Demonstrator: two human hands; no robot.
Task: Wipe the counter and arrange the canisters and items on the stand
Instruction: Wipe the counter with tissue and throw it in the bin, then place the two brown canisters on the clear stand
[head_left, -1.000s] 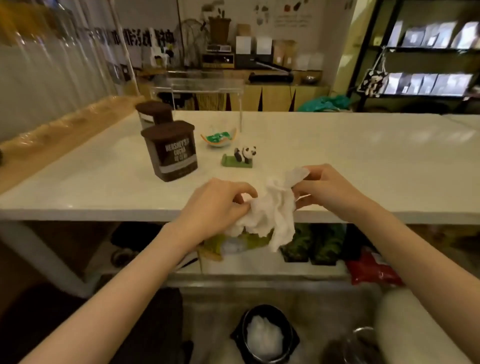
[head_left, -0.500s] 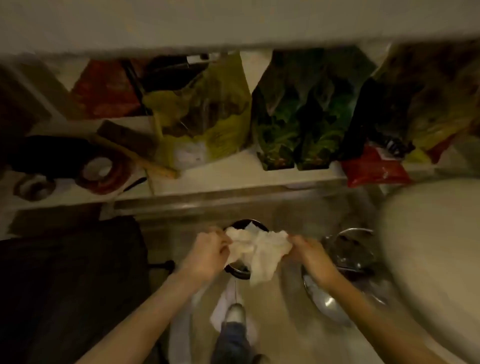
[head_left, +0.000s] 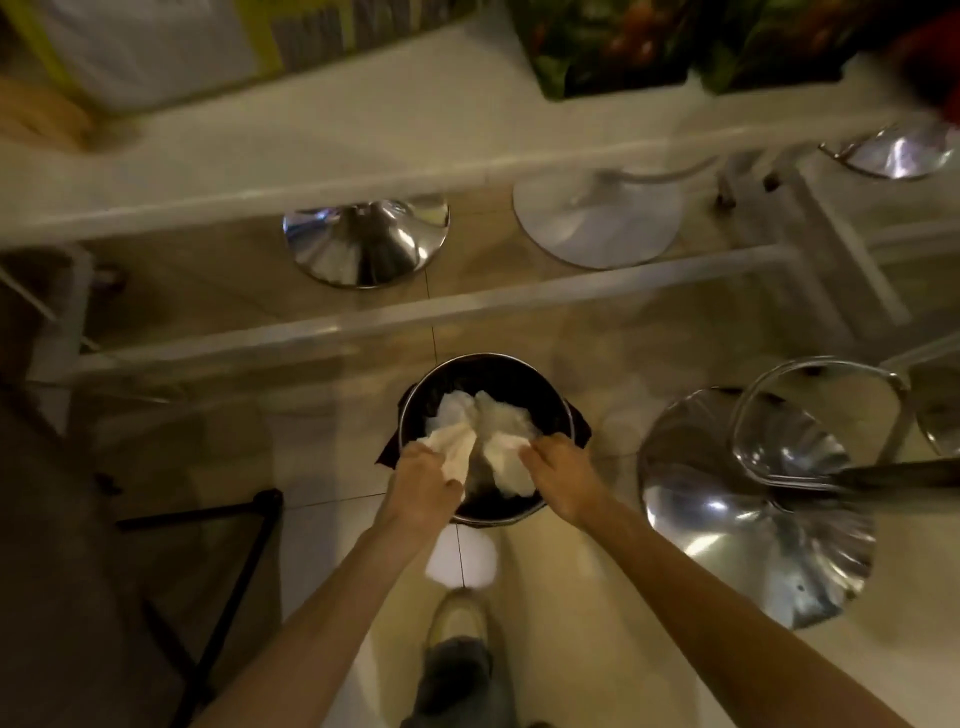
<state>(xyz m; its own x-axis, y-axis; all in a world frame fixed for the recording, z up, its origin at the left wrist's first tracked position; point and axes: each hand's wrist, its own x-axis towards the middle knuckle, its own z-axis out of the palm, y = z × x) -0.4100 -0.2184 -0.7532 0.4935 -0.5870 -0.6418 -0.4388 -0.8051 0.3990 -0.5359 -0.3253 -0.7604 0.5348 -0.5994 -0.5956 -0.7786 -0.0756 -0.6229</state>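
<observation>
I look straight down at a round black waste bin on the floor. My left hand and my right hand each grip a part of a crumpled white tissue over the bin's mouth. More white tissue lies inside the bin. The counter top, the canisters and the stand are out of view.
Chrome stool bases stand around the bin: one behind it, a white one to its right, a large one close at the right. A white shelf with bags runs across the top. My shoe is below the bin.
The view dropped from the counter top to the floor. Both hands carried the tissue down from the counter edge and now hold it lower, over the bin's mouth.
</observation>
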